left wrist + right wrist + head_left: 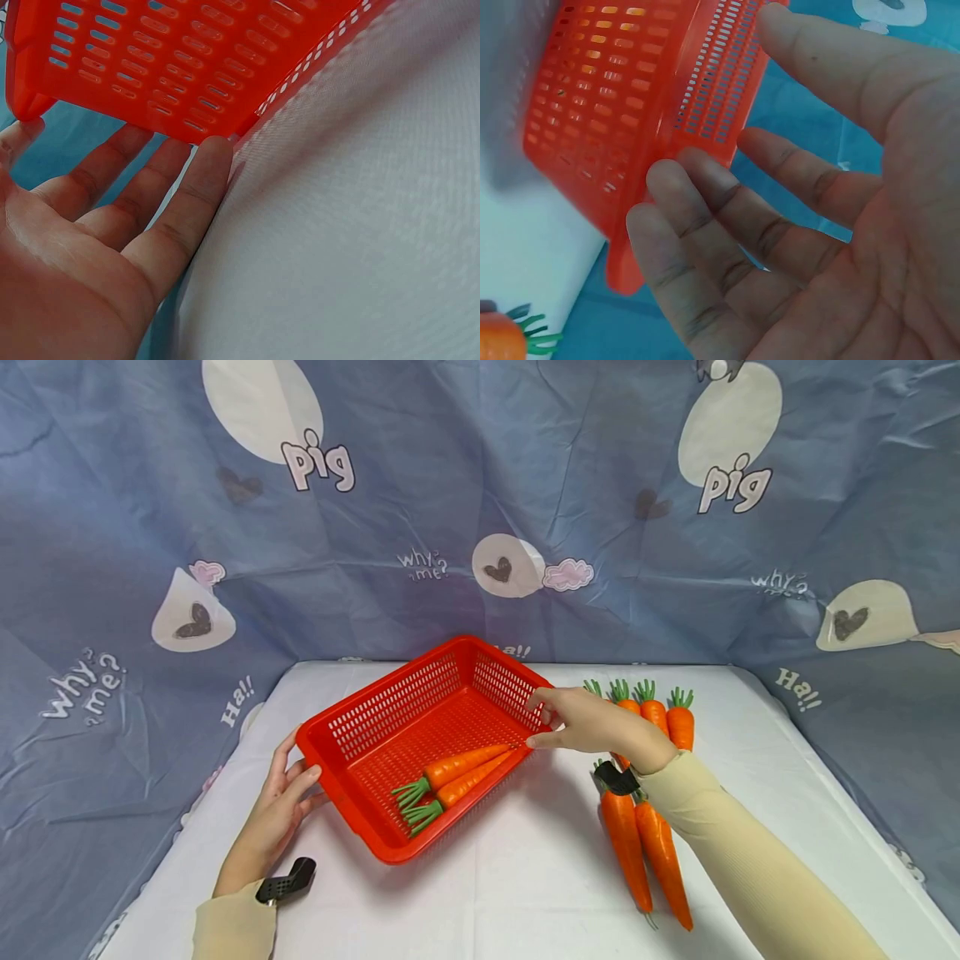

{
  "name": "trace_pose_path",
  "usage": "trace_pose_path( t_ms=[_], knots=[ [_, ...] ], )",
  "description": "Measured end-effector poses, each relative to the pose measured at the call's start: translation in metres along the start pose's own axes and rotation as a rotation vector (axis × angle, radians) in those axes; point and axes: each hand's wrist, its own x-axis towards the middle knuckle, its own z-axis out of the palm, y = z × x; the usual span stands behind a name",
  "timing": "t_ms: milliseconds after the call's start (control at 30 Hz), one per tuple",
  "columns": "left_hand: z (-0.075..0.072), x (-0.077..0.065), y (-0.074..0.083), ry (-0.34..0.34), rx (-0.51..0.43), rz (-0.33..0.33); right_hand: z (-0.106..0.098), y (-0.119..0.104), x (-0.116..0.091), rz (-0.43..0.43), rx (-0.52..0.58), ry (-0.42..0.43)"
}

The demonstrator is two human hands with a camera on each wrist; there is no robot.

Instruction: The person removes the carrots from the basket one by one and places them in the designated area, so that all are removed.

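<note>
A red plastic basket (420, 718) with slotted walls sits at an angle on the white table. Two carrots (457, 766) with green tops lie side by side along its near wall. My left hand (273, 814) holds the basket's left end, thumb on the rim; the left wrist view has the fingertips against the lower edge of the slotted wall (165, 67). At the opposite end, my right hand (592, 722) holds the rim, thumb toward the near corner. In the right wrist view its fingers (697, 217) bend at the rim, and exact contact is hard to tell.
Several carrots (681, 722) lie in a row at the back right, partly hidden by my right hand. Two more carrots (624, 852) lie nearer, beside my right forearm. A blue printed cloth (420, 485) hangs behind and beside the white table (510, 893).
</note>
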Motion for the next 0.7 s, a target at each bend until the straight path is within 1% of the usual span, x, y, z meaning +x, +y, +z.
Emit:
trace_pose_path(
  t_ms=[233, 467, 700],
  knots=[
    [0.000, 0.000, -0.001, -0.001, -0.003, 0.006, 0.001, -0.009, 0.017, -0.023, -0.036, -0.020],
    [0.000, 0.000, -0.001, -0.007, -0.011, 0.010, 0.002, -0.014, 0.034, -0.040, -0.046, -0.066],
    [0.000, 0.000, 0.000, -0.002, -0.010, 0.003, 0.004, -0.018, 0.048, -0.056, -0.087, -0.101]
  ],
)
